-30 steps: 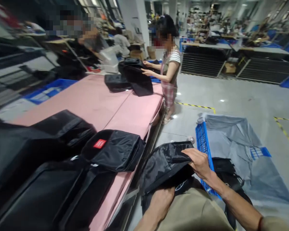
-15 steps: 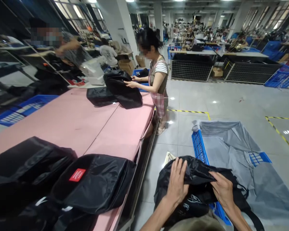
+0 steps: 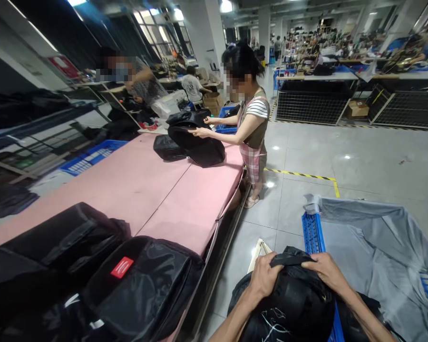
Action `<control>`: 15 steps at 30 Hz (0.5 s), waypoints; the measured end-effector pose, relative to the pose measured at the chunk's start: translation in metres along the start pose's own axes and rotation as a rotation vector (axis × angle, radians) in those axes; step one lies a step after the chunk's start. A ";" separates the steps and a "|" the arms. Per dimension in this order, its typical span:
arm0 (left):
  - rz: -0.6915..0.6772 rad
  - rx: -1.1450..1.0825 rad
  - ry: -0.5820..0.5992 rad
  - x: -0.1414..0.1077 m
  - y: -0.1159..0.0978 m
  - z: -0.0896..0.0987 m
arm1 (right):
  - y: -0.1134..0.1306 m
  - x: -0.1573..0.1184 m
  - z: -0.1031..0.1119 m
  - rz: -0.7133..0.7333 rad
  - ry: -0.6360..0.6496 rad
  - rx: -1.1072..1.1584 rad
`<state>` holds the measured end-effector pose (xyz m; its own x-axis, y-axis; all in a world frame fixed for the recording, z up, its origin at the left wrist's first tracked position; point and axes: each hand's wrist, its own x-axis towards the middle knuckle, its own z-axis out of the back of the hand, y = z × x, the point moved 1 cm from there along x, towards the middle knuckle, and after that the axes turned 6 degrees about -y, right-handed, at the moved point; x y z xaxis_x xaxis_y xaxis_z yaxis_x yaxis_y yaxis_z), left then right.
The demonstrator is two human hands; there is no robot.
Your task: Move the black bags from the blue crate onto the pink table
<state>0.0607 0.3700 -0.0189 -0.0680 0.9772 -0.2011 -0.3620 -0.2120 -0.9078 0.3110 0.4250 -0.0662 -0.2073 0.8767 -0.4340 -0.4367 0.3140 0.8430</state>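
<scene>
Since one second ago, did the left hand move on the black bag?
Yes. The left hand went from the bottom of the black bag up to its top edge, nearer the blue crate.

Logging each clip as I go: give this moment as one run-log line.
left hand: grips black bag top | right hand: grips same bag | beside: blue crate, pink table | co-worker: handling another bag

Black bag (image 3: 292,304) now bunched into a mound; left hand (image 3: 267,275) and right hand (image 3: 324,270) shifted onto its top edge, gripping together.
</scene>
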 end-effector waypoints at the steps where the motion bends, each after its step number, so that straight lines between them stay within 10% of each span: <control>1: 0.087 -0.052 0.012 0.008 0.005 -0.001 | 0.000 0.014 -0.008 -0.010 0.015 -0.007; 7: 0.536 -0.521 0.065 0.013 0.036 0.003 | -0.006 0.046 -0.064 0.216 0.089 -0.029; 15: 0.430 -0.461 0.257 -0.055 0.028 0.007 | -0.019 0.020 -0.052 0.229 -0.107 -0.033</control>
<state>0.0480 0.3101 -0.0310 0.1266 0.7836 -0.6082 0.0854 -0.6194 -0.7804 0.2694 0.4177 -0.1078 -0.2113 0.9577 -0.1952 -0.4176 0.0921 0.9039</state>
